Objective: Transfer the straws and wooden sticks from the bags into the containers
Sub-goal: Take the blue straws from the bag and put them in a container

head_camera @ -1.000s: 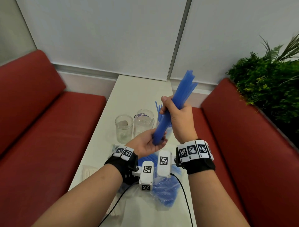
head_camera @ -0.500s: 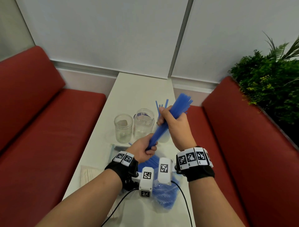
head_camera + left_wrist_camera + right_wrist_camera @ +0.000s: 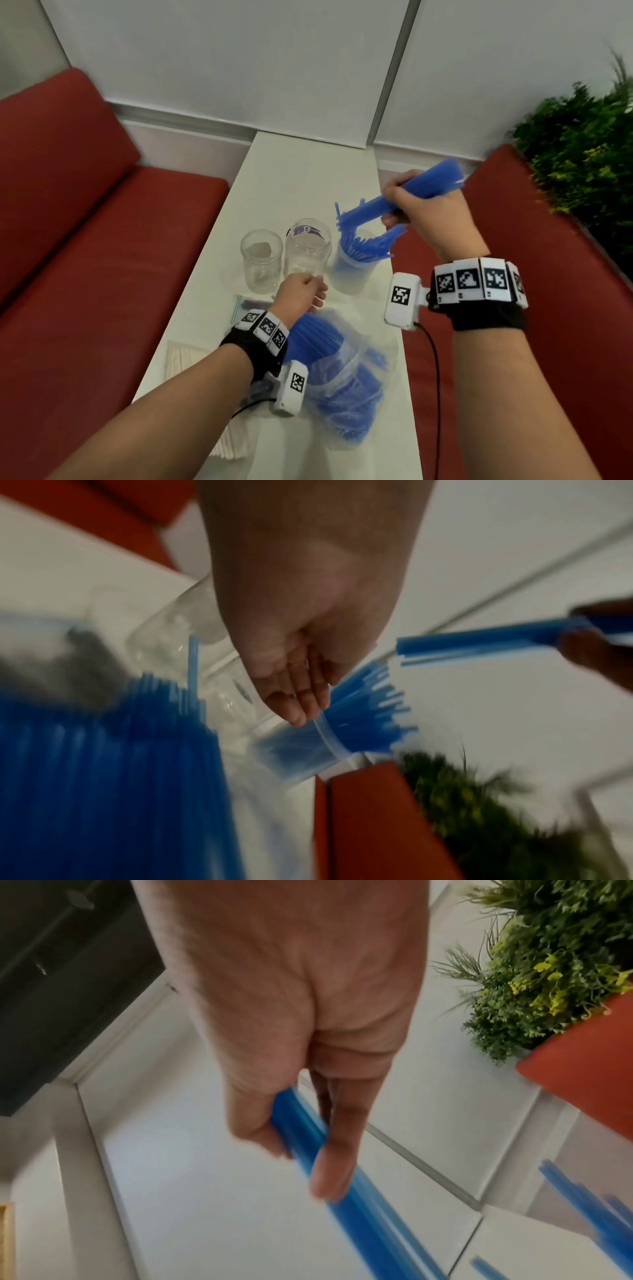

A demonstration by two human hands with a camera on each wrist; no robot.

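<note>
My right hand (image 3: pixel 397 205) grips a thick bundle of blue straws (image 3: pixel 431 180), lying almost level above a translucent plastic cup (image 3: pixel 352 277) that stands full of more blue straws (image 3: pixel 363 245). The right wrist view shows thumb and fingers (image 3: pixel 329 1164) wrapped round the bundle (image 3: pixel 369 1213). My left hand (image 3: pixel 308 291) hovers low in front of the jars with loosely curled fingers (image 3: pixel 298 696) and holds nothing. Under its wrist lies a clear bag of blue straws (image 3: pixel 342 380). A bag of pale wooden sticks (image 3: pixel 186 356) lies at the table's near left edge.
Two clear glass jars (image 3: pixel 262 260) (image 3: pixel 308 251) stand left of the cup on the narrow white table (image 3: pixel 308 171). Red bench seats (image 3: pixel 120 274) flank it on both sides. A green plant (image 3: pixel 582 154) sits at the far right. A small zip bag (image 3: pixel 250 303) lies near the jars.
My left hand has let go of the bundle's lower end and dropped toward the table. My right hand has swung the bundle right and tipped it nearly level over the cup.
</note>
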